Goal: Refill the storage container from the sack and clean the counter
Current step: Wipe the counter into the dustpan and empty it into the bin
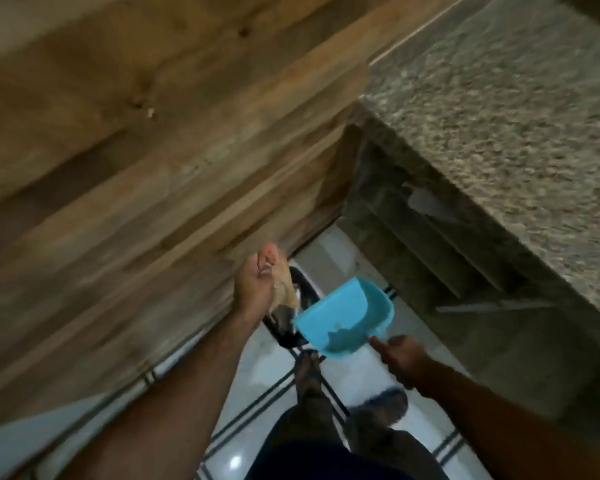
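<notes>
Right hand (403,359) grips the light-blue plastic dustpan (344,318); left hand (261,286), fingers curled, holds a tan cloth (287,292) beside it.

The blue plastic dustpan (345,318) hangs over the white tiled floor (340,251), held at its near right corner by the right hand (404,362). Left of the dustpan, just beside it, the left hand (258,289) grips a tan crumpled cloth (286,292). Between hand and dustpan, lower down, sits a dark round-rimmed bin (300,282). Further left of the dustpan runs the brown wooden panel (136,168); to its right and behind stands the speckled stone counter (499,116). Some loose debris (340,337) lies in the dustpan. Below the dustpan, the person's feet stand on the floor.
</notes>
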### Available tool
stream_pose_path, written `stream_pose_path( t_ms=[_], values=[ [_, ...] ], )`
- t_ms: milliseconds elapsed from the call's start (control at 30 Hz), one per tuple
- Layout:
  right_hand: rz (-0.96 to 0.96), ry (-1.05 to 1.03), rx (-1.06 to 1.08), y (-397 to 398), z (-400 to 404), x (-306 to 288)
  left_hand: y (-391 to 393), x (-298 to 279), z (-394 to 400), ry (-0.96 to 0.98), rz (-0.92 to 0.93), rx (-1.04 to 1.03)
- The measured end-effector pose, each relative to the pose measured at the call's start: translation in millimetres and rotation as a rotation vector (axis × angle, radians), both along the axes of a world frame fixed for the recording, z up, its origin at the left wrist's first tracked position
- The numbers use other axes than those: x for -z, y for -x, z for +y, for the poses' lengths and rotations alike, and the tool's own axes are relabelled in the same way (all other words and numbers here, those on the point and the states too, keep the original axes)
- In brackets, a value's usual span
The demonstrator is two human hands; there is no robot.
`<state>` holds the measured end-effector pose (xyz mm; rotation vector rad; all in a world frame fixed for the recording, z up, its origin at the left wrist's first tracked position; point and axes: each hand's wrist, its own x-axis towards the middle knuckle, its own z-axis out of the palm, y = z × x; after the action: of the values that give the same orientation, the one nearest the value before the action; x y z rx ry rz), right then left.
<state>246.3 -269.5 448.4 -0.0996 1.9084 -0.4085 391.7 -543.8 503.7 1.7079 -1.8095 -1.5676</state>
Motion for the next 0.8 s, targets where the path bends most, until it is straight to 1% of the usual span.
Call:
stream_pose_path(
  t_ms=[133, 233, 300, 367, 533, 600, 633, 700, 767, 800],
  values=[
    [-0.103, -0.068, -0.035, -26, -53, 84, -53, 65, -14, -0.064, -0.111, -0.139],
    [-0.178, -0.05, 0.021, -38, -86, 147, -88, 114, -15, -0.132, -0.1, -0.198],
    [-0.206, -0.06, 0.083, -44, -98, 190, -107, 138, -13, -0.164, -0.098, -0.196],
    [-0.254, -0.08, 0.108, -48, -106, 224, -122, 151, -8, -0.16, -0.144, -0.188],
    [-0.187, -0.1, 0.14, -62, -143, 245, -142, 177, -1, -0.21, -0.169, -0.307],
    [-0.136, -0.108, 0.116, -68, -144, 251, -145, 188, -1, -0.237, -0.124, -0.317],
    [-0.118, -0.119, 0.104, -71, -142, 254, -144, 191, -1, -0.216, -0.117, -0.325],
    [-0.066, -0.128, 0.033, -76, -135, 260, -140, 195, -4, -0.189, -0.102, -0.298],
    [0.011, -0.151, -0.135, -79, -124, 275, -135, 208, -9, -0.208, -0.121, -0.32],
    [0.044, -0.163, -0.204, -80, -120, 283, -136, 217, -13, -0.22, -0.147, -0.289]
  ],
)
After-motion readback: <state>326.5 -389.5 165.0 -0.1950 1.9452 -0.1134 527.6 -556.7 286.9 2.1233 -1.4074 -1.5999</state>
